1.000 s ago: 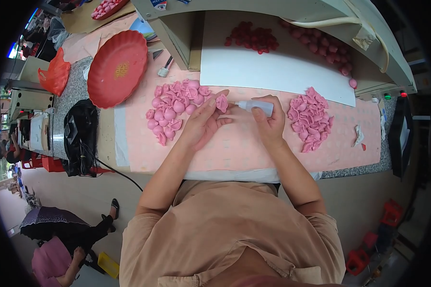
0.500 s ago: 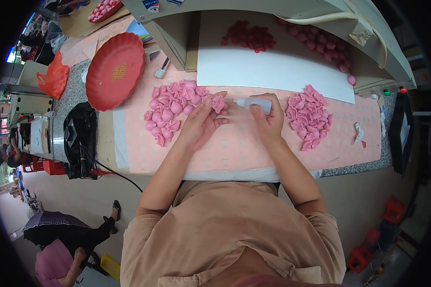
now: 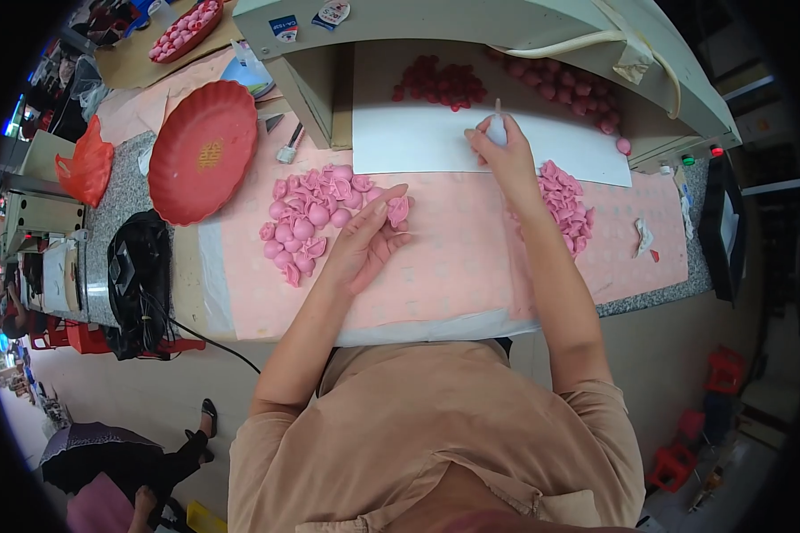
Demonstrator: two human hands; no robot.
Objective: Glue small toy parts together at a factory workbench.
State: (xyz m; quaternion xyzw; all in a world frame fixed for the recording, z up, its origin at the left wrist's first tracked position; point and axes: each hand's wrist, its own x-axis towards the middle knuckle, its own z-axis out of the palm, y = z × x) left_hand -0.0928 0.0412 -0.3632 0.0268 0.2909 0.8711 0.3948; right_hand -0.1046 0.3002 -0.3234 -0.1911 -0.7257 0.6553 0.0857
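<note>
Between thumb and fingers of my left hand (image 3: 364, 242) is a small pink petal-shaped piece (image 3: 398, 210). My right hand (image 3: 509, 162) is wrapped round a small pale squeeze bottle (image 3: 496, 131), its narrow tip pointing away from me, over the white sheet (image 3: 418, 147). Beside my left hand lies a pile of pink balls and ruffled petal pieces (image 3: 304, 229). A second heap of pink ruffled pieces (image 3: 571, 213) is partly hidden behind my right forearm. Small red pieces (image 3: 440, 84) lie on the sheet beyond the bottle.
A grey hood-like housing (image 3: 400, 22) arches over the sheet, with reddish-pink balls (image 3: 564, 84) under it. At the left are a red fluted tray (image 3: 200, 182), a brush (image 3: 290, 147) and a black bag (image 3: 140, 275). Another person's legs (image 3: 173, 457) show at lower left.
My right hand has carried the squeeze bottle away from the pink piece, forward over the white sheet, and tipped it upright in view. My left hand still holds the piece in nearly the same place.
</note>
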